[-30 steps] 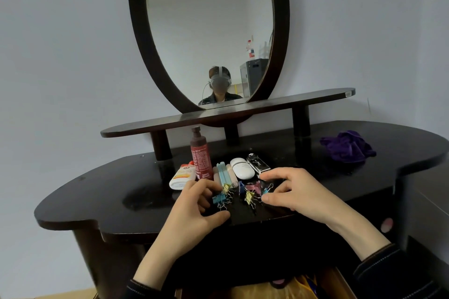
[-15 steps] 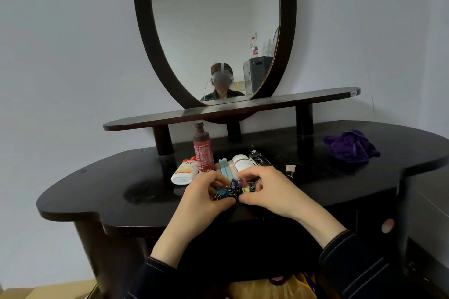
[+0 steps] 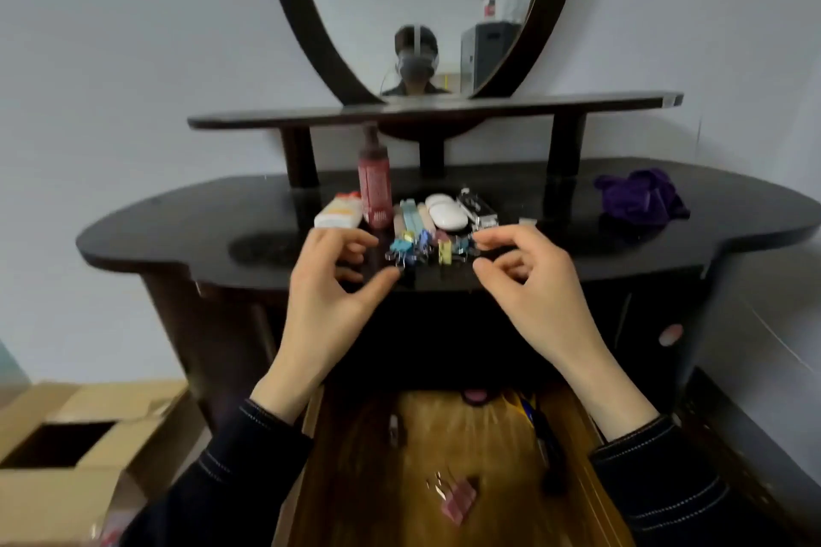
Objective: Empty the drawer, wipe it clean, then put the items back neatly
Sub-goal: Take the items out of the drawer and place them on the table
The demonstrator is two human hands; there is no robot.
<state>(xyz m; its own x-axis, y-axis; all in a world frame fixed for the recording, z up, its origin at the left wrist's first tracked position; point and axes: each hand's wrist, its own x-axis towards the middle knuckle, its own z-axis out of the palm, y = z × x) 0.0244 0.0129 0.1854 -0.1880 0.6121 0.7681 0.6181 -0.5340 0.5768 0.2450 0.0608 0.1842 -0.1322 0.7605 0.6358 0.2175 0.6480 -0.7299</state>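
Noted left hand (image 3: 331, 284) and right hand (image 3: 528, 280) flanking clip pile (image 3: 426, 246) on dresser top (image 3: 177, 227); fingers loosely curled, gripping nothing. Pink clip (image 3: 460, 497) in near open drawer (image 3: 377, 480).

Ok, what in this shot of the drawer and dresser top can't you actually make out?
Head view:
drawer: near end cut off by the bottom edge, sides covered by sleeves.
dark items along its right side: too blurred to identify.
red bottle: label blurred, unreadable.
binder clips: piled and blurred, uncountable.

Left hand (image 3: 328, 293), right hand (image 3: 533, 289) off clips (image 3: 426, 246)
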